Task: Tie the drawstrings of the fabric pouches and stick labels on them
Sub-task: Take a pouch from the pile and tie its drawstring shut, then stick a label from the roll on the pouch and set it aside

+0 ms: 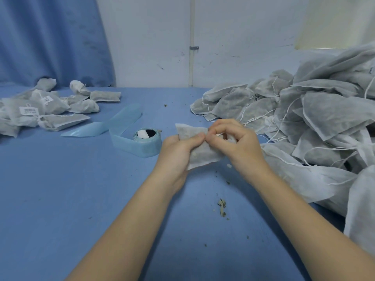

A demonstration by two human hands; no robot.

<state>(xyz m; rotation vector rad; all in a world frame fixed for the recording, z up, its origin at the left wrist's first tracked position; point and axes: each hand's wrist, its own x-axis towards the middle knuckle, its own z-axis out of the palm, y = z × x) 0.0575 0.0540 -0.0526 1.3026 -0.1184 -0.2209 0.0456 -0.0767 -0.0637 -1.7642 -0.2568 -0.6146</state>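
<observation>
Both hands are up over the middle of the blue desk [60, 199], working one fabric pouch [199, 153] between them. The left hand [178, 151] grips its lower half, thumb pressed flat on the cloth. The right hand [237, 145] has its fingers [218, 129] curled in, pinching at the pouch's top edge, most likely the drawstring, though the string itself is too fine to make out there. So this one looks mid-tie, with no label on it yet. Far left, a small heap of finished pouches [46, 110] lies, some carrying white labels. The label roll [146, 141] waits just beside the left hand. On the right, a big pile of untied pouches [316, 118], strings trailing: by my reckoning, most of the job remains.
</observation>
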